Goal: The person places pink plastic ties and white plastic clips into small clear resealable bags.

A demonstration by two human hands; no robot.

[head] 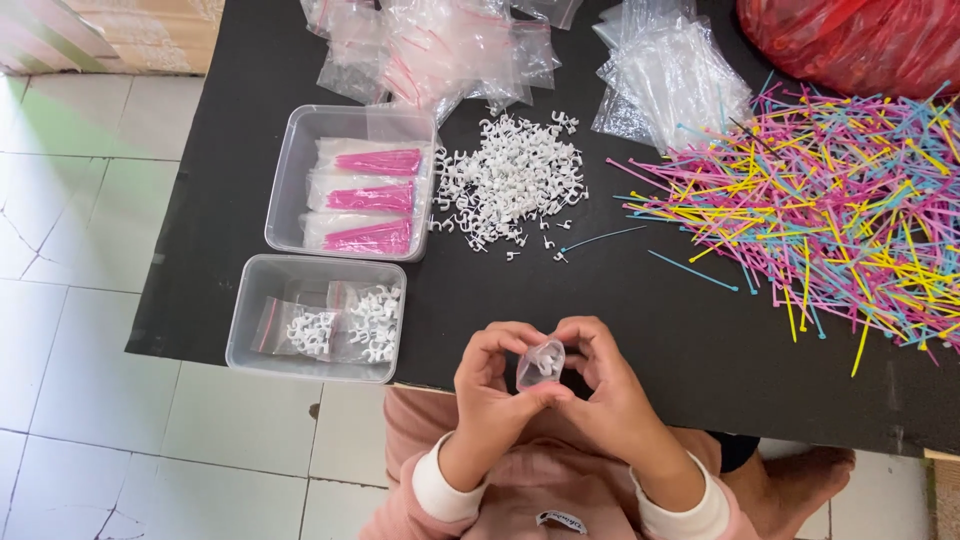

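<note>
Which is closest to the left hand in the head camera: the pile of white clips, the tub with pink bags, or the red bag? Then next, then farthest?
From the left hand:
1. Pile of white clips, straight ahead.
2. Tub with pink bags, ahead to the left.
3. Red bag, far right corner.

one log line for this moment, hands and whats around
left hand + right hand: both pinching small clear bag | loose white clips on black table | bagged clips in tray

Colourful cable ties sprawl beside a red bag.

Small clear bag held, clear bag piles beyond
</note>
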